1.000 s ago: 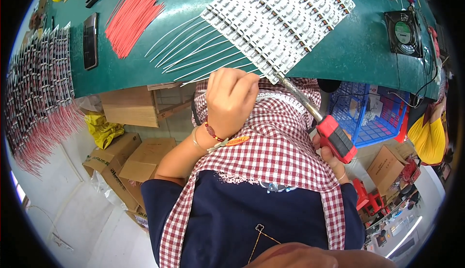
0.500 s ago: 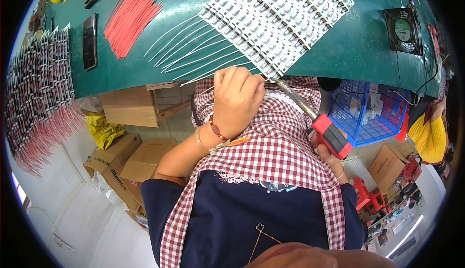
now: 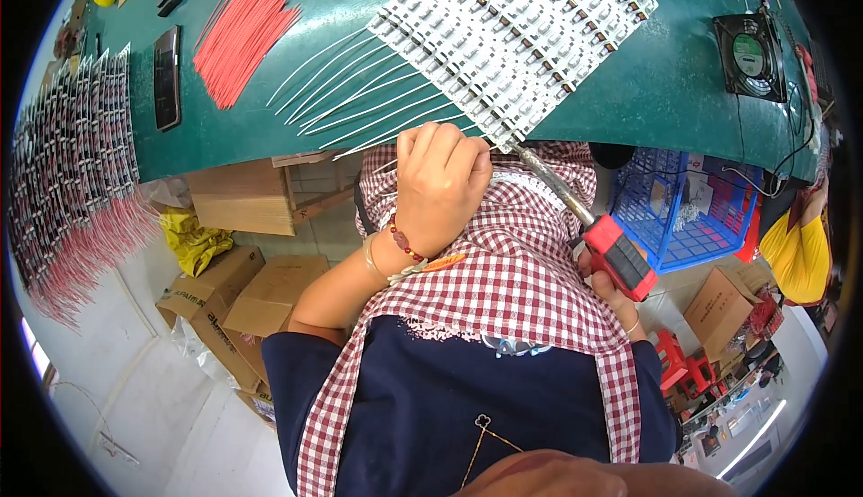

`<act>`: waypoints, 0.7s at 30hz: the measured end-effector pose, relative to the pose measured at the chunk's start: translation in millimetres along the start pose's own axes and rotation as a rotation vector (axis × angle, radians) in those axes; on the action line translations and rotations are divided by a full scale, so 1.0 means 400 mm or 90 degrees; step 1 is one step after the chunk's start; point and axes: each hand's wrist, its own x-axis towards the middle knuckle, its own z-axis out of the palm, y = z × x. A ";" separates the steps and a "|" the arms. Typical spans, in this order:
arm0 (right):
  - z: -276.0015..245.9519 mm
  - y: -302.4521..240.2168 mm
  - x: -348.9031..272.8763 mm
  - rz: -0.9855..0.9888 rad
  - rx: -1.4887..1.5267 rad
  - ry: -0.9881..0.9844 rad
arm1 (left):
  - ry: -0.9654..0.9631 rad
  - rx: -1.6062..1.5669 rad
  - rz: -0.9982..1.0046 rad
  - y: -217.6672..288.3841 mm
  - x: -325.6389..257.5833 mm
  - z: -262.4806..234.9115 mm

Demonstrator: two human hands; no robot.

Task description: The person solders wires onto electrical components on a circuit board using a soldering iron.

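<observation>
A white panel of small circuit boards (image 3: 517, 43) lies at the table's near edge, with several white wires (image 3: 360, 93) trailing left from its lower left side. By its nearest corner, my left hand (image 3: 440, 182) is closed, knuckles up, and a white wire runs into its grip; the fingertips are hidden behind the hand. My right hand (image 3: 611, 292) grips a soldering iron (image 3: 620, 254) by its red and black handle. The iron's metal shaft points up and left, its tip at the panel's near corner, close to my left fingers.
On the green table (image 3: 665, 93) lie a bundle of red wires (image 3: 243, 43) and a phone (image 3: 166, 75). A small black fan (image 3: 751, 57) stands at right. Wired boards (image 3: 76, 146) hang over the left edge. A blue basket (image 3: 692, 218) and cardboard boxes (image 3: 274, 295) are below.
The soldering iron and my right hand have shifted very slightly to the right and down. My left hand and the panel look almost unmoved.
</observation>
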 end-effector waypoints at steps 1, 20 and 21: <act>0.002 0.010 -0.001 0.012 0.031 0.002 | -0.002 0.008 -0.001 -0.001 0.001 0.001; 0.028 -0.102 0.245 -0.055 0.502 0.107 | 0.014 0.280 -0.053 -0.305 0.362 -0.108; 0.031 -0.108 0.251 -0.068 0.505 0.105 | 0.058 0.260 -0.029 -0.338 0.393 -0.071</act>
